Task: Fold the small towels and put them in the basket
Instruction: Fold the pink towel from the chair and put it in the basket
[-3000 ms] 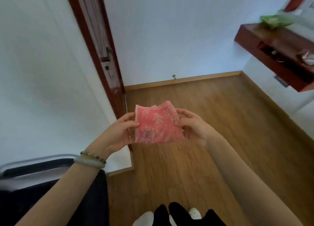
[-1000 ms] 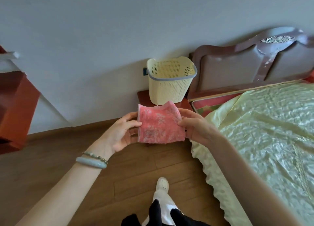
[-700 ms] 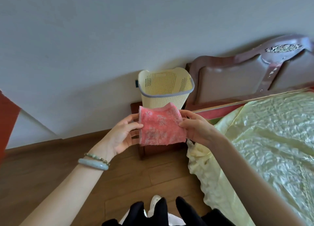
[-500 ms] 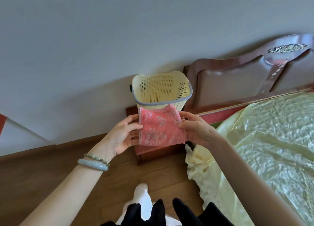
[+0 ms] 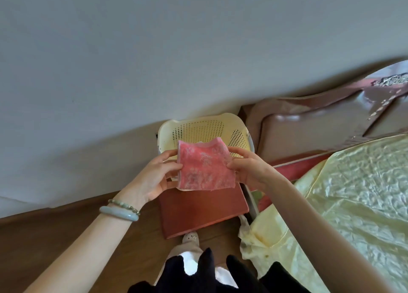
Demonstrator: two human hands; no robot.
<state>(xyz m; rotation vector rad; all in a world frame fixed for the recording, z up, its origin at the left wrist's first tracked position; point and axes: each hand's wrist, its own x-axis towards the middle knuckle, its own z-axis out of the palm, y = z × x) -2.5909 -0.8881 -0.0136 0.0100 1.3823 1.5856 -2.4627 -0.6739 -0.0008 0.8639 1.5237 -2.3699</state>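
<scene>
The small towel (image 5: 204, 167) is pink with a pale, whitish leafy pattern woven across it. It is folded into a rough rectangle, a little wider than tall. Along the top edge the layers do not quite line up, and a paler strip peeks out behind the front layer. The bottom edge is slightly uneven and looks fuzzy. The cloth hangs fairly flat with its face toward the camera.

It is held up in the air between both hands, in front of the basket (image 5: 198, 127), and in this view it covers the basket's near rim. The left hand (image 5: 154, 178) has its grip clamped on the towel's left edge, thumb on the front face and fingers curled behind. The right hand (image 5: 249, 169) has its grip clamped on the right edge in the same way, thumb in front and fingers behind.

The basket is cream plastic with rows of small holes in its walls and a grey band at its right rim. Its bottom is hidden behind the towel. It stands on a small red-brown table (image 5: 203, 209) set against the grey wall (image 5: 154, 50).

Just right of the table are a dark padded headboard (image 5: 309, 125) and a bed under a shiny pale-yellow cover (image 5: 353, 193). The left wrist wears a pale bangle (image 5: 119, 213) and a beaded bracelet (image 5: 123, 205). Below is a brown wooden floor (image 5: 44, 237).
</scene>
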